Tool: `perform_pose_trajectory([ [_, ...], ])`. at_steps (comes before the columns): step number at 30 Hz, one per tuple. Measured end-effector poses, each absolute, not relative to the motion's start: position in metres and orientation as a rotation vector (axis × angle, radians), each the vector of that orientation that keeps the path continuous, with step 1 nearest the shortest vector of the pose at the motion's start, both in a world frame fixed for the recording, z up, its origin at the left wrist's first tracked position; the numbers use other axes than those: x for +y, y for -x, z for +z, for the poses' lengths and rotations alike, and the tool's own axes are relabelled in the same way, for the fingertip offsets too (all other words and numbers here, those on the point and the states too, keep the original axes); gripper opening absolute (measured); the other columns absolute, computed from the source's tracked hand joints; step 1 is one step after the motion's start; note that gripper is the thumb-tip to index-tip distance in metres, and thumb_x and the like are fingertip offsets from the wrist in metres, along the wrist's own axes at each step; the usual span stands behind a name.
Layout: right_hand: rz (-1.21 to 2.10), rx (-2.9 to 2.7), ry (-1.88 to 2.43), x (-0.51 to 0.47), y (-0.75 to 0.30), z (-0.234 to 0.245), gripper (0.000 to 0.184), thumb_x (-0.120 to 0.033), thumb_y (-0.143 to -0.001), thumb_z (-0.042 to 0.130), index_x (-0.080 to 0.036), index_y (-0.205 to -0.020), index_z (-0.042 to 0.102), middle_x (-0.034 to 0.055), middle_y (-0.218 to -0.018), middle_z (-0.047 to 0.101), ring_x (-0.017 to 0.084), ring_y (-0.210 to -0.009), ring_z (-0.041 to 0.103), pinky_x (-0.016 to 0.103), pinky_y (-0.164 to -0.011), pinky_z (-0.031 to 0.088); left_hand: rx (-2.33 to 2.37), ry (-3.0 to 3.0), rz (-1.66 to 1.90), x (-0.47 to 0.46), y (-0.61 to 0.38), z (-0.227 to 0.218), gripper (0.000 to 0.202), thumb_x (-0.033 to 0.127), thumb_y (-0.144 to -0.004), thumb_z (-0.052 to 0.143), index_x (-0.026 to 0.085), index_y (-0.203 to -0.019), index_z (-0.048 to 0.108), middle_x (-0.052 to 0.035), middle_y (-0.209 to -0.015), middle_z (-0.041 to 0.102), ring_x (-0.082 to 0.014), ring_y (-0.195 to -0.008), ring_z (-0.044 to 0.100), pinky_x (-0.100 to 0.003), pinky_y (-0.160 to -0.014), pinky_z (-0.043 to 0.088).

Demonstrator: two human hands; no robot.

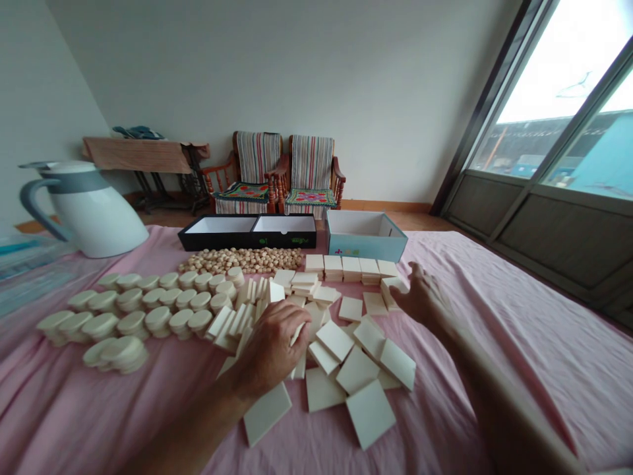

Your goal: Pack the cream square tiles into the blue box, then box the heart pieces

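Cream square tiles (357,369) lie scattered on a pink cloth (494,330) in front of me. My left hand (271,346) is curled, fingers closed on a few of the tiles at the pile's left side. My right hand (420,297) reaches further back and grips a small stack of tiles (393,289) at the right end. Behind it a neat row of stacked tiles (349,267) runs across. Left of the tiles lie rows of cream round discs (148,307), and behind those a heap of small wooden beads (242,259).
A black two-part box (247,241) and a light blue box (366,245) stand open at the table's far side. A white jug (91,211) stands at the far left. Two striped chairs (281,175) and a side table are by the wall; large windows on the right.
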State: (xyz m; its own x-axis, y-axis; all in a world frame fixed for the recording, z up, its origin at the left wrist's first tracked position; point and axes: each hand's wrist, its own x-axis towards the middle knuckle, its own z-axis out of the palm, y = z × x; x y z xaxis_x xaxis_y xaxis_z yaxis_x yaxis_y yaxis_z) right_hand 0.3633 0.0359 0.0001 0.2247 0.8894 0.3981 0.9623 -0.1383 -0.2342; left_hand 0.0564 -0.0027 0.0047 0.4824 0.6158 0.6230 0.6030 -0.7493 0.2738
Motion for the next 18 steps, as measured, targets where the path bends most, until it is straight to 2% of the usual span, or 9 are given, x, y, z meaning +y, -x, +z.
perform_pose_trajectory([
  [4, -0.103, -1.729, 2.218, 0.036, -0.354, -0.012, 0.070, -0.046, -0.078, 0.053, -0.006, -0.132, 0.033, 0.0191, -0.101, 0.062, 0.031, -0.091, 0.060, 0.035, -0.070, 0.041, 1.107, -2.696, 1.133, -0.003, -0.057, 0.005, 0.015, 0.009, -0.083, 0.050, 0.017, -0.081, 0.062, -0.0044, -0.078, 0.065, -0.0193, -0.079, 0.059, -0.033, -0.074, 0.047],
  [9, -0.018, -1.718, 2.326, 0.040, -0.345, -0.020, 0.069, -0.035, -0.076, 0.053, -0.008, -0.134, 0.028, 0.0174, -0.098, 0.061, 0.028, -0.083, 0.062, 0.032, -0.062, 0.039, 1.118, -2.696, 1.141, -0.004, -0.055, 0.004, 0.013, 0.010, -0.083, 0.051, 0.017, -0.082, 0.062, -0.0043, -0.079, 0.066, -0.0197, -0.081, 0.059, -0.034, -0.075, 0.047],
  [14, 0.021, -1.685, 2.355, 0.046, -0.349, -0.024, 0.071, -0.035, -0.074, 0.053, -0.010, -0.135, 0.027, 0.0167, -0.098, 0.062, 0.030, -0.084, 0.062, 0.033, -0.062, 0.040, 1.114, -2.690, 1.133, -0.003, -0.054, 0.003, 0.014, 0.010, -0.084, 0.050, 0.017, -0.082, 0.062, -0.0043, -0.080, 0.066, -0.0198, -0.081, 0.058, -0.035, -0.076, 0.047],
  [18, 0.019, -1.704, 2.322, 0.046, -0.352, -0.026, 0.078, -0.036, -0.074, 0.054, -0.008, -0.139, 0.020, 0.0180, -0.099, 0.063, 0.030, -0.085, 0.062, 0.033, -0.061, 0.040, 1.115, -2.691, 1.125, -0.003, -0.055, 0.004, 0.014, 0.010, -0.084, 0.050, 0.017, -0.082, 0.061, -0.0044, -0.079, 0.065, -0.0197, -0.080, 0.058, -0.034, -0.075, 0.046],
])
